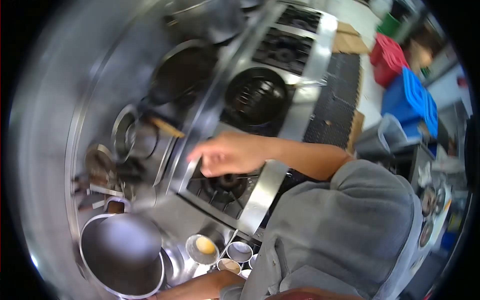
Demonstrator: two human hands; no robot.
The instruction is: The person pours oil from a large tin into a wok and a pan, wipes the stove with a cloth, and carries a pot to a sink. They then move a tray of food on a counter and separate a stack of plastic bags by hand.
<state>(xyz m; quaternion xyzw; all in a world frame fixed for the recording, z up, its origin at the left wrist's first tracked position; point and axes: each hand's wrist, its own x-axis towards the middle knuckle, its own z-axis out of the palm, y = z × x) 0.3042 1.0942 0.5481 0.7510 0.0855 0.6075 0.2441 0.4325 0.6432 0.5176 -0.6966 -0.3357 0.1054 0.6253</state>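
My right hand [222, 154] is over the stove, above a burner [228, 182]. One finger stretches toward the left while others curl; motion blurs them, and I see nothing held. A wooden handle [167, 127] lies a little beyond the fingertips. The dark frying pan [256, 96] sits on another burner beside my forearm. My left forearm [195, 288] runs along the bottom edge to the rim of a large metal pot [81, 245]. Only a sliver of my left hand [152, 297] shows there, its fingers hidden.
Near my left arm stand metal containers, one with something yellow [205, 245] inside. A second dark pan [185, 70] rests behind the stove rail. Utensils [102, 170] crowd the back ledge. Red [387, 60] and blue [410, 102] bins stand beyond the black floor mat [332, 100].
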